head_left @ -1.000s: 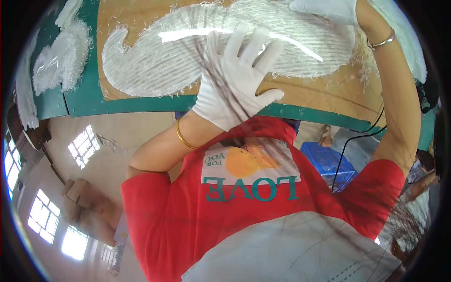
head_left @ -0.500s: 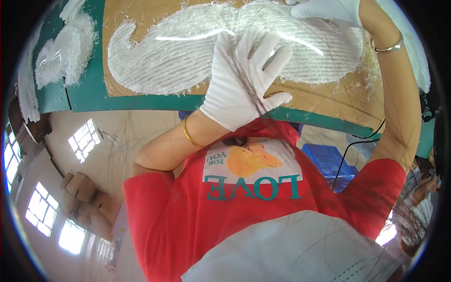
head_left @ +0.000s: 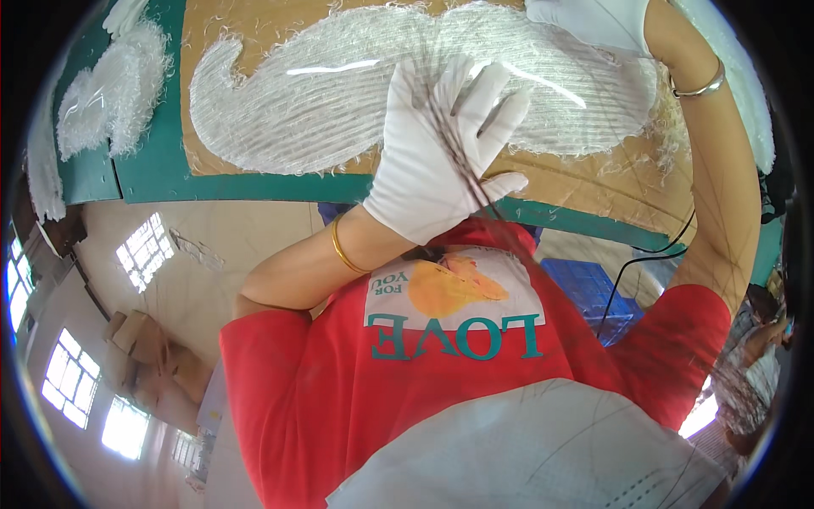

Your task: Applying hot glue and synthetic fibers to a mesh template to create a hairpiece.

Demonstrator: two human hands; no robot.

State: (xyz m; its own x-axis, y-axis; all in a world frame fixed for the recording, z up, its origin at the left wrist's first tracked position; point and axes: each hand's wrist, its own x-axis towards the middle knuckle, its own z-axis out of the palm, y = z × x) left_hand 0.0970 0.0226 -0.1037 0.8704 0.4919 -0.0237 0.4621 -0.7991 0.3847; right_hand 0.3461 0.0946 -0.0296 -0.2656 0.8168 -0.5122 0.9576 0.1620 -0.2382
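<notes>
The left hand [head_left: 421,170] is lying over the ribbed fiber mat [head_left: 288,114], grip released. The right hand [head_left: 598,21] is overlapping it, grip unclear.

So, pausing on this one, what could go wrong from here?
Loose fibres fray out near the right end of the white striped piece; they might catch on the silver bracelet at the right hand. The left hand lies over the piece, so a sideways push could shift it on the brown sheet. The black cable runs close to the right forearm and might snag.
</notes>
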